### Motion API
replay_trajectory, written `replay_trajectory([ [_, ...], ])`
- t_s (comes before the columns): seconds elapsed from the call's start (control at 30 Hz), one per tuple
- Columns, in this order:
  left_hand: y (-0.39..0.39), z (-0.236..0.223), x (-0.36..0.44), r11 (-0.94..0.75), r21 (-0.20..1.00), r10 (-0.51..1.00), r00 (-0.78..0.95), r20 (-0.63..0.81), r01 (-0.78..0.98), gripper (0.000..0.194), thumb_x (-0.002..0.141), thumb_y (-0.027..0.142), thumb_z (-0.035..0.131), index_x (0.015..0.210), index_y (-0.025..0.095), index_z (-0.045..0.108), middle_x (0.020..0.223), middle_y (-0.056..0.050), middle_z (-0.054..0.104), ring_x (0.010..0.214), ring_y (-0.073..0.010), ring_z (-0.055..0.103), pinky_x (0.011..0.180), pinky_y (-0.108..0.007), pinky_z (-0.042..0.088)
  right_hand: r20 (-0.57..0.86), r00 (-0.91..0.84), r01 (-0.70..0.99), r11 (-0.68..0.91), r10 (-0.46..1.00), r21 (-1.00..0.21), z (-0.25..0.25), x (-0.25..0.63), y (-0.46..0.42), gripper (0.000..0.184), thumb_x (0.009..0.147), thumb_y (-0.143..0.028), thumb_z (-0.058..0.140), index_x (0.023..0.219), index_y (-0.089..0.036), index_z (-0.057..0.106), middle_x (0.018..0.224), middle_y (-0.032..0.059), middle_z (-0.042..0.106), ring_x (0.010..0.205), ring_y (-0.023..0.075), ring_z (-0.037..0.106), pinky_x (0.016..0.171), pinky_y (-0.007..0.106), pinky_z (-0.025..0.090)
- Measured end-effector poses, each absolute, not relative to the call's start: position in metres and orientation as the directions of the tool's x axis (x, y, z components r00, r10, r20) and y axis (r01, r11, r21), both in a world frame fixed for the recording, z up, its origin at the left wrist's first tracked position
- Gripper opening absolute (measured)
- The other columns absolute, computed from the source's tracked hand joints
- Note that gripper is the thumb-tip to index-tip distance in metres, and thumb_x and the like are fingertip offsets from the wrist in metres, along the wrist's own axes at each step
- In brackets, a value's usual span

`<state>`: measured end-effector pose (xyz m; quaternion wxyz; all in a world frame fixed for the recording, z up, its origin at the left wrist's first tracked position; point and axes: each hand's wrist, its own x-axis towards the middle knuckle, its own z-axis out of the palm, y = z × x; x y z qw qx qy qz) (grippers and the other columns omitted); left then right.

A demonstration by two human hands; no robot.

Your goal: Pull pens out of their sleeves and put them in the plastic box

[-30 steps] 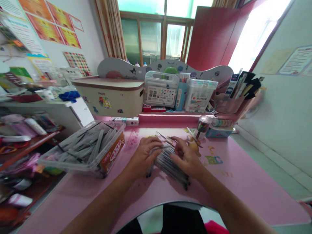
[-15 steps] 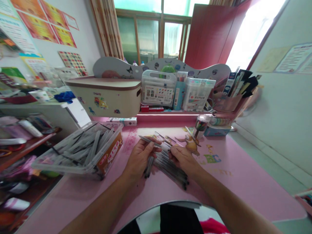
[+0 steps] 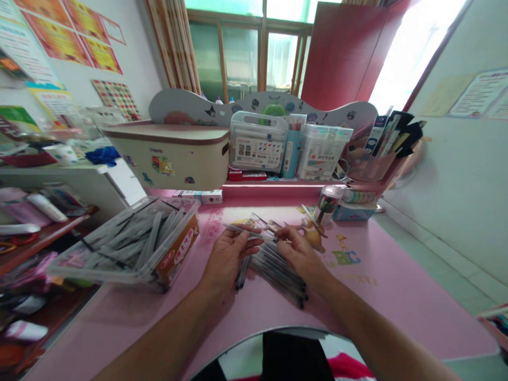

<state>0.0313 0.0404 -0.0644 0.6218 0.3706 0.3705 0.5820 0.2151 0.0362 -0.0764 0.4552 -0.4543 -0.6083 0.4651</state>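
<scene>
My left hand (image 3: 228,256) is closed in a pinch on a slim grey pen (image 3: 238,229), held nearly level above the desk. Close by on the right, the fingers of my right hand (image 3: 299,251) are curled together near the pen's other end. Whatever sits between those fingertips is too small to make out. Below and between both hands lies a bundle of translucent pens with black ends (image 3: 278,275). A smaller group of pens (image 3: 242,272) rests beneath my left hand. Loose thin pieces (image 3: 260,218) lie just beyond the hands.
To the left on the pink desk (image 3: 397,296) stands a clear plastic box (image 3: 137,275) heaped with similar pens. A jar of pens (image 3: 328,203) and a blue box (image 3: 353,212) stand at the back right. Behind is a shelf with a cream bin (image 3: 174,164) and marker cases (image 3: 260,145).
My right hand has shifted slightly and its fingers have lifted and loosened a little. My left hand keeps its pinch on the pen, almost in place.
</scene>
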Motion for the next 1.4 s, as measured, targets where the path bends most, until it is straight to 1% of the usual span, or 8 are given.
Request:
replay_trajectory([
  [0.13,0.0391,-0.0648,0.0316,0.038,0.899,0.997,0.076,-0.005,-0.436,0.025,0.079,0.034,0.075,0.094,0.018,0.062,0.102,-0.005,0.074,0.08,-0.0147,0.073,0.067,-0.022,0.058,0.066,-0.215,0.185,0.107,0.974,-0.977,-0.0733,0.2151,0.0366,0.047,0.096,-0.053,0.039,0.066,-0.02,0.051,0.058,-0.0025,0.042,0.053,0.0124,0.037,0.05,0.026,0.028],
  [0.27,0.0383,-0.0644,0.0322,0.032,0.896,0.997,0.08,0.004,-0.444,0.021,0.081,0.032,0.073,0.094,0.019,0.063,0.103,-0.003,0.073,0.083,-0.0139,0.072,0.071,-0.023,0.058,0.183,-0.178,0.128,0.207,0.967,-0.97,-0.0737,0.2144,0.0366,0.024,0.084,-0.043,0.064,0.082,-0.021,0.054,0.071,-0.0034,0.047,0.062,0.012,0.042,0.056,0.024,0.034],
  [0.37,0.038,-0.0633,0.0329,0.021,0.892,0.995,0.096,0.025,-0.452,0.02,0.08,0.031,0.073,0.092,0.019,0.063,0.103,-0.003,0.072,0.086,-0.0143,0.072,0.075,-0.025,0.057,0.124,-0.167,0.036,0.132,0.978,-0.991,-0.0753,0.2139,0.0374,0.029,0.084,-0.047,0.061,0.096,-0.022,0.054,0.074,-0.0041,0.048,0.056,0.0106,0.038,0.051,0.023,0.03],
  [0.57,0.0378,-0.0676,0.0331,0.064,0.865,0.987,0.161,0.019,-0.497,0.023,0.079,0.028,0.075,0.096,0.019,0.062,0.104,-0.004,0.073,0.089,-0.0162,0.072,0.077,-0.027,0.058,0.074,-0.192,0.204,0.113,0.979,-0.972,-0.0729,0.2159,0.038,0.039,0.094,-0.051,0.046,0.069,-0.021,0.05,0.058,-0.0041,0.04,0.052,0.0119,0.035,0.048,0.026,0.026],
  [0.83,0.0404,-0.0683,0.0325,0.099,0.842,0.992,0.122,-0.04,-0.531,0.025,0.078,0.03,0.077,0.091,0.019,0.059,0.097,-0.004,0.075,0.084,-0.0163,0.073,0.074,-0.025,0.059,0.151,-0.186,0.101,0.172,0.971,-0.98,-0.0774,0.2163,0.0369,0.031,0.083,-0.044,0.064,0.101,-0.022,0.052,0.084,-0.0012,0.054,0.061,0.0112,0.045,0.053,0.024,0.035],
  [1.0,0.0399,-0.0681,0.0318,0.102,0.837,0.99,0.138,-0.032,-0.537,0.024,0.078,0.029,0.077,0.091,0.019,0.06,0.098,-0.004,0.075,0.084,-0.0161,0.073,0.072,-0.024,0.059,0.043,-0.213,0.156,0.077,0.976,-0.985,-0.0779,0.215,0.0383,0.043,0.095,-0.054,0.043,0.071,-0.02,0.053,0.06,-0.0029,0.042,0.051,0.0116,0.035,0.046,0.025,0.026],
  [1.2,0.0376,-0.0636,0.0321,0.12,0.836,0.99,0.132,-0.057,-0.536,0.022,0.078,0.028,0.077,0.091,0.018,0.061,0.1,-0.004,0.075,0.083,-0.0155,0.073,0.07,-0.023,0.059,0.131,-0.22,0.018,0.138,0.967,-0.99,-0.0779,0.2127,0.0364,0.031,0.083,-0.048,0.064,0.099,-0.023,0.053,0.079,-0.0031,0.054,0.056,0.0102,0.04,0.049,0.023,0.032],
  [1.4,0.0401,-0.0673,0.0321,0.077,0.85,0.993,0.12,-0.017,-0.52,0.021,0.078,0.028,0.076,0.091,0.017,0.062,0.1,-0.004,0.074,0.084,-0.0157,0.074,0.069,-0.022,0.059,0.075,-0.171,0.186,0.107,0.982,-0.977,-0.0753,0.2149,0.0385,0.042,0.095,-0.054,0.042,0.069,-0.022,0.05,0.057,-0.0039,0.04,0.049,0.0124,0.034,0.047,0.027,0.025],
])
